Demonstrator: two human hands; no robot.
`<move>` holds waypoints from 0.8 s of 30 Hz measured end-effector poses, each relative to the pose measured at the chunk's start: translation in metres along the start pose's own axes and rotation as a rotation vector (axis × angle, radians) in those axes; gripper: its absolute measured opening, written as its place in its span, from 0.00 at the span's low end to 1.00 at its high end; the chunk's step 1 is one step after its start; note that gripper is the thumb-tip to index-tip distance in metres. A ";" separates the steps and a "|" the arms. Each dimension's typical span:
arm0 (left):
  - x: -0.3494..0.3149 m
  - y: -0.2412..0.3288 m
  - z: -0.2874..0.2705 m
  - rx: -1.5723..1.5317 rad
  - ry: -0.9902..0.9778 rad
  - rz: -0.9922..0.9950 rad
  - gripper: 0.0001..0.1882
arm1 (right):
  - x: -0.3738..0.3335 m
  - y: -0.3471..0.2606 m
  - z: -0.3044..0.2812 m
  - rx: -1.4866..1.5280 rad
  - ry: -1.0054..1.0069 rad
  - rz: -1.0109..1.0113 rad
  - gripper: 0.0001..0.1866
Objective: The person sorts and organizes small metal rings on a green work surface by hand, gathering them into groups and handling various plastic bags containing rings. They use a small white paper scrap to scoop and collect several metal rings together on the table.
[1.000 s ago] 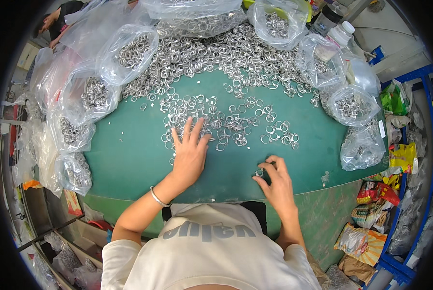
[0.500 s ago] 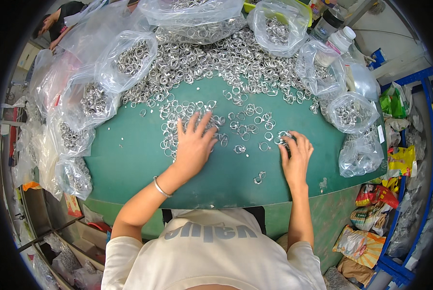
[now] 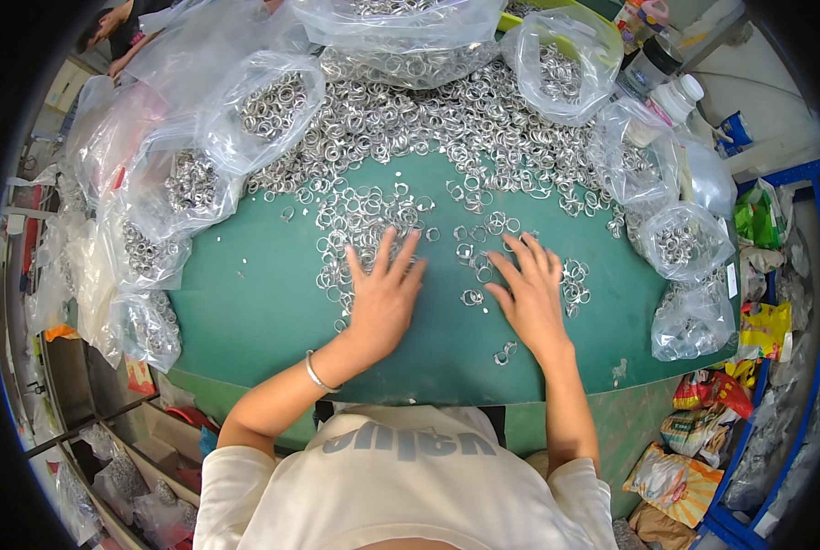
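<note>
Silver-coloured metal rings (image 3: 364, 215) lie in a loose patch on the green tabletop (image 3: 263, 275). At the near side of this patch is my left hand (image 3: 382, 302), fingers spread over the table and its wrist in a bangle (image 3: 314, 371). My right hand (image 3: 531, 298) reaches over a few scattered rings (image 3: 470, 257), fingers apart and slightly blurred; whether its fingertips touch any is unclear. Just right of it sits a small cluster of rings (image 3: 575, 286). Two or so rings (image 3: 504, 353) lie nearer me.
A large heap of rings (image 3: 382, 119) spans the table's far side. Clear plastic bags of rings (image 3: 259, 115) line the left, far and right edges. Bottles (image 3: 677, 96) stand at the far right. A blue shelf rack (image 3: 818, 275) is beyond. Another person (image 3: 121, 27) is at far left.
My right hand has left the rings it was fingering, which now lie to its right, and has moved left with its fingers spreading. My left hand has drawn slightly back toward me.
</note>
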State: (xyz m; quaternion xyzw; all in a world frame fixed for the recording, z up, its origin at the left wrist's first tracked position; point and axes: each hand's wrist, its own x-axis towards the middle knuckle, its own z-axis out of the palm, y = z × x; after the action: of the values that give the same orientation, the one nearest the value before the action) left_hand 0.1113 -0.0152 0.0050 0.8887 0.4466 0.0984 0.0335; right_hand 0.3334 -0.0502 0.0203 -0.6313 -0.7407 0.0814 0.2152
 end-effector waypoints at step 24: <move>0.026 0.013 -0.017 -0.509 0.014 0.147 0.16 | 0.066 -0.020 0.023 -0.022 0.072 -0.034 0.11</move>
State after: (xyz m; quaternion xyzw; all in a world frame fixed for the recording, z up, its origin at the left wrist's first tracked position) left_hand 0.1335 -0.0023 0.0276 0.8810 0.3420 0.2158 0.2455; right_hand 0.2984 0.0138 0.0220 -0.6234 -0.7439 0.0469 0.2362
